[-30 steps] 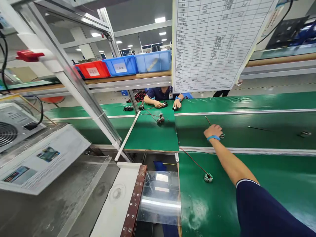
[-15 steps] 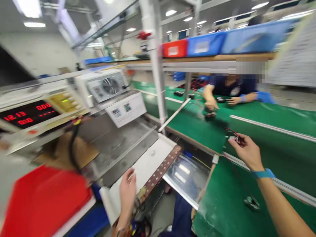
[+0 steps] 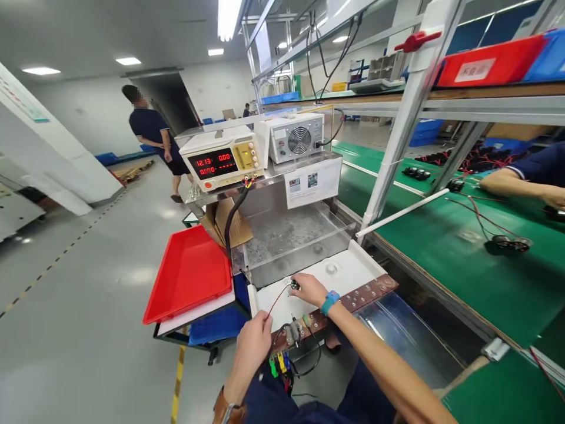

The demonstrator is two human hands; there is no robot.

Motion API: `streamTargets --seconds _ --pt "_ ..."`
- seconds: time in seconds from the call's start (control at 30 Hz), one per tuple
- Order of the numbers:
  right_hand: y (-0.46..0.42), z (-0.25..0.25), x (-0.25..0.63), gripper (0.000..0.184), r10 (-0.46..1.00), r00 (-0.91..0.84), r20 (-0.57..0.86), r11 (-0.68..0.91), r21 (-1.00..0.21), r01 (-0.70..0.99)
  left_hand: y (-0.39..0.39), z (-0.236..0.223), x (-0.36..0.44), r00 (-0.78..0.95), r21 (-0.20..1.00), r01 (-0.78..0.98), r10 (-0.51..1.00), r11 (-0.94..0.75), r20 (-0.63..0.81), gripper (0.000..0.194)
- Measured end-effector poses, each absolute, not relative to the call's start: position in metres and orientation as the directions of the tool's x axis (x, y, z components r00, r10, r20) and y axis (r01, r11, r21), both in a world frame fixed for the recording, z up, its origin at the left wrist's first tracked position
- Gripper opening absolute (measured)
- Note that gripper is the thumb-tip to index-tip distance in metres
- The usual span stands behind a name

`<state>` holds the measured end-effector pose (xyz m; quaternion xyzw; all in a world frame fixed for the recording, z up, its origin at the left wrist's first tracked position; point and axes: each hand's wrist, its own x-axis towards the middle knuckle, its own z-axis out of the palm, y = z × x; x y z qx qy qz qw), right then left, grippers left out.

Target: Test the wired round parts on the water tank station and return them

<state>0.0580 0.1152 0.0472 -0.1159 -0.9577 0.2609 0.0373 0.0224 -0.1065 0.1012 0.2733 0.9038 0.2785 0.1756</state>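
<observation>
The small round part (image 3: 295, 285) had moved from the green bench (image 3: 441, 253) to the white tray (image 3: 359, 259), grasped in the right hand's (image 3: 311, 290) fingertips; the left hand (image 3: 255, 338) pinched its red wire (image 3: 278, 299). The power supply's (image 3: 223, 159) display read "12.13" and "0.00"; the red bin's (image 3: 512, 58) label was unclear.

To the left of the brown strip (image 3: 378, 290), which is dotted with silver, a tray (image 3: 198, 265) is plain red; to its right, the counter (image 3: 441, 253) is green. Near the strip, the wire (image 3: 277, 299) is red.
</observation>
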Motion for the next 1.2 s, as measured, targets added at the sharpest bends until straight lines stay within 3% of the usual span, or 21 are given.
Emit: streamTargets --seconds 0.07,0.13,0.27,0.4,0.63,0.83,1.0,1.2 --pt "0.112 0.030 0.040 0.028 0.263 -0.963 -0.065 0.877 -0.401 0.266 -0.127 0.094 0.024 -0.747 0.803 0.138 0.593 0.579 -0.299 0.031" --pt "0.110 0.018 0.029 0.029 0.272 -0.959 -0.084 0.903 -0.323 0.284 -0.141 0.090 0.032 -0.658 0.896 -0.172 0.629 0.410 -0.414 0.039" --pt "0.110 0.000 0.017 0.041 0.257 -0.960 -0.112 0.925 -0.260 0.278 -0.145 0.084 0.054 -0.527 0.779 -0.615 0.673 0.120 -0.519 0.039" --pt "0.112 -0.009 0.016 0.049 0.264 -0.952 -0.153 0.920 -0.258 0.296 -0.131 0.081 0.066 -0.454 0.639 -0.768 0.726 -0.026 -0.517 0.034" --pt "0.115 -0.008 0.021 0.032 0.241 -0.957 -0.164 0.905 -0.319 0.282 -0.108 0.088 0.063 -0.412 0.691 -0.722 0.783 0.031 -0.466 0.034" --pt "0.120 -0.013 0.020 0.036 0.266 -0.947 -0.181 0.879 -0.358 0.316 -0.076 0.106 0.049 -0.424 0.814 -0.580 0.839 0.038 -0.341 0.038" --pt "0.122 -0.015 0.022 0.035 0.245 -0.951 -0.187 0.874 -0.382 0.301 -0.041 0.084 0.028 -0.510 0.922 -0.380 0.815 0.071 -0.273 0.042" --pt "0.125 -0.016 0.020 0.038 0.246 -0.949 -0.195 0.871 -0.385 0.305 -0.022 0.036 0.015 -0.675 0.974 -0.041 0.713 0.222 -0.191 0.022"
